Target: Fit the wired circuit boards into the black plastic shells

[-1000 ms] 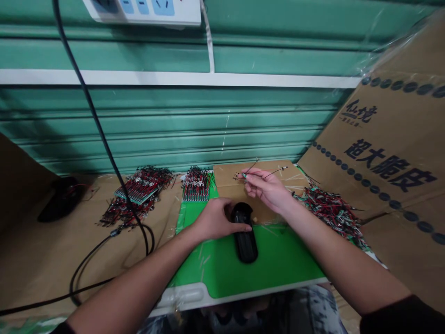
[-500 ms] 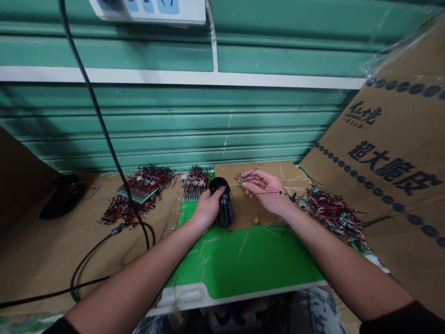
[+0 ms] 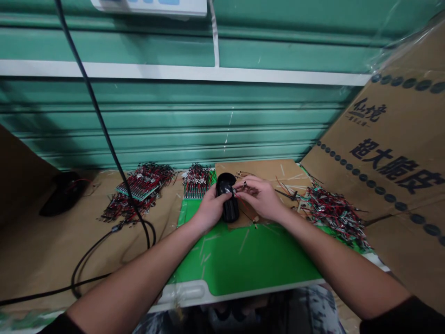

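My left hand [image 3: 212, 207] is closed around a black plastic housing [image 3: 230, 212], which has a round open cup at its top end. The thumb lies across its front. My right hand [image 3: 259, 197] pinches a small circuit board with wires [image 3: 244, 184] against the right side of the housing, near the cup. Thin red and black leads trail from it below the fingers. The fingertips hide most of the board, and I cannot tell whether it sits inside the housing. Both hands are above a cardboard sheet [image 3: 255, 167] on a green board [image 3: 257, 264].
A heap of wired circuit boards [image 3: 335, 215] lies at the right by a printed cardboard box [image 3: 392, 153]. More wired boards [image 3: 142, 185] are stacked at the left, beside a smaller row [image 3: 197, 181]. A black cable [image 3: 104, 125] hangs across the left side. Another black part [image 3: 62, 197] rests far left.
My right hand has moved left and brought the wired circuit board up to the black housing. The housing has shifted slightly right in my left hand.
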Tool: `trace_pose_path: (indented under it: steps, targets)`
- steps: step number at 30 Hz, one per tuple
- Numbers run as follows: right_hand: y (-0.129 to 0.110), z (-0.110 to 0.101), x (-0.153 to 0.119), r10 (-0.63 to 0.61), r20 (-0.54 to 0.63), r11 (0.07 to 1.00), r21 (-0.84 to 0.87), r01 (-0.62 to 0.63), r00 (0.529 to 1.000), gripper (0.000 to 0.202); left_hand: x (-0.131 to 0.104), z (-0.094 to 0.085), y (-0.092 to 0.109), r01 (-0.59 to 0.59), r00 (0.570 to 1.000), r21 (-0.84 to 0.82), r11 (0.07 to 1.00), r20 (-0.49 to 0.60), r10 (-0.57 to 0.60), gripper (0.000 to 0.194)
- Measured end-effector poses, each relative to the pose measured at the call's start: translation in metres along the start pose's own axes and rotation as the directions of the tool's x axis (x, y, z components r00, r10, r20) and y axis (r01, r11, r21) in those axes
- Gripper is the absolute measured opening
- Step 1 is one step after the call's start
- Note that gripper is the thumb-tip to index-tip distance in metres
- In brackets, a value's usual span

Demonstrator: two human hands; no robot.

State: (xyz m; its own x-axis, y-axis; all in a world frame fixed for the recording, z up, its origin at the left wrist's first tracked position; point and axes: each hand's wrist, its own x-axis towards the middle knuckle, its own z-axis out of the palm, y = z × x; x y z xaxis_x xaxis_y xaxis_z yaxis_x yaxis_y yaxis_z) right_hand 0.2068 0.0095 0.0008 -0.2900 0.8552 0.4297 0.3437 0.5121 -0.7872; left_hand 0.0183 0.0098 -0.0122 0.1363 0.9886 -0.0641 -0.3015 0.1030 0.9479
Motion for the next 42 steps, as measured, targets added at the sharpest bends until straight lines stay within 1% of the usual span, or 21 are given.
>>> trace_pose_path:
  steps: [5,12,21,24,27,30,32,34,36,38,40,42]
  targets:
    - [0.003,0.001,0.0,-0.001,0.005,1.0,-0.007,0.001,1.0,0.019,-0.001,0.003,0.001,-0.019,0.999,0.011,1.0,0.043,0.019,0.037]
    - [0.002,-0.001,-0.001,-0.033,-0.003,0.998,-0.054,0.033,0.999,0.015,-0.003,0.003,0.0,-0.042,0.999,0.046,0.998,0.034,0.041,0.039]
    - [0.0,-0.002,-0.001,-0.091,0.014,0.99,-0.11,0.092,0.996,0.015,0.0,0.002,-0.002,-0.083,0.996,0.074,0.994,0.047,0.08,0.034]
    - [0.0,-0.001,-0.001,-0.111,0.01,0.985,-0.132,0.112,0.994,0.015,-0.001,0.003,-0.002,-0.103,0.993,0.078,0.992,0.066,0.098,0.035]
    - [0.001,-0.001,-0.001,-0.109,-0.002,0.988,-0.107,0.109,0.994,0.015,-0.002,0.003,-0.002,-0.12,0.991,0.09,0.989,0.075,0.113,0.038]
    - [0.003,0.0,-0.001,-0.092,-0.01,0.993,-0.074,0.091,0.996,0.014,-0.003,0.003,-0.002,-0.125,0.991,0.101,0.987,0.06,0.12,0.04]
    - [0.002,0.0,-0.001,-0.071,0.006,0.996,-0.053,0.071,0.997,0.016,-0.003,0.003,-0.002,-0.133,0.991,0.104,0.986,0.047,0.129,0.04]
    - [0.0,0.001,-0.001,-0.026,0.002,1.0,0.0,0.026,1.0,0.02,-0.003,0.003,-0.001,-0.14,0.99,0.106,0.984,0.032,0.137,0.039]
    - [-0.002,0.002,-0.001,0.068,-0.032,0.993,0.095,-0.065,0.997,0.025,-0.003,0.003,0.001,-0.13,0.992,0.104,0.986,0.017,0.129,0.039]
    - [-0.004,0.004,-0.001,0.194,-0.04,0.962,0.201,-0.183,0.98,0.03,-0.004,0.004,0.003,-0.113,0.994,0.088,0.99,0.009,0.113,0.04]
    - [-0.004,0.007,-0.002,0.29,0.004,0.922,0.268,-0.28,0.957,0.035,-0.006,0.006,0.003,-0.108,0.994,0.062,0.992,0.022,0.107,0.04]
    - [-0.002,0.01,-0.002,0.324,0.057,0.901,0.287,-0.326,0.944,0.04,-0.007,0.007,0.003,-0.11,0.993,0.037,0.993,0.043,0.108,0.038]
